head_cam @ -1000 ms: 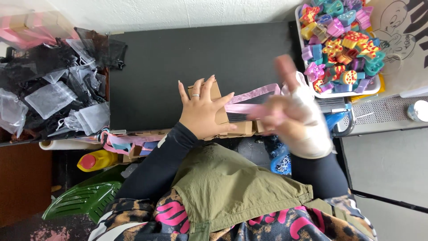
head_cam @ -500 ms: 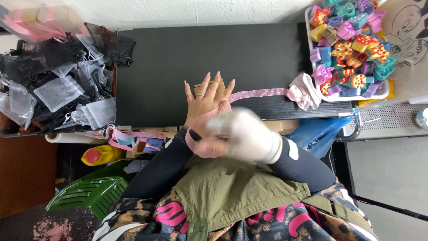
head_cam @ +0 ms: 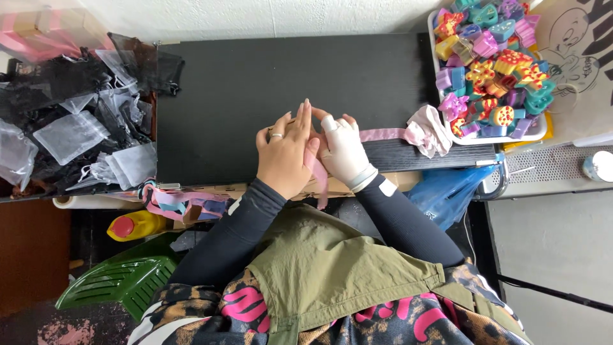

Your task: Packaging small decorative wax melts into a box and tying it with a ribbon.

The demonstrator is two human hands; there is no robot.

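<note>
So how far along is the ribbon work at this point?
Done: pink ribbon already crosses under the left hand and hangs off the table edge. In hand: both hands press together over it, right hand gloved. Left: the ribbon's far end lies bunched by the tray, untied.

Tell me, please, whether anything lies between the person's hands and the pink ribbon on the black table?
Nothing visible does. The left hand and the gloved right hand both rest on the pink ribbon, which passes between them and hangs over the black table's near edge. Its far end runs right to a bunched heap beside the tray of coloured blocks.
</note>
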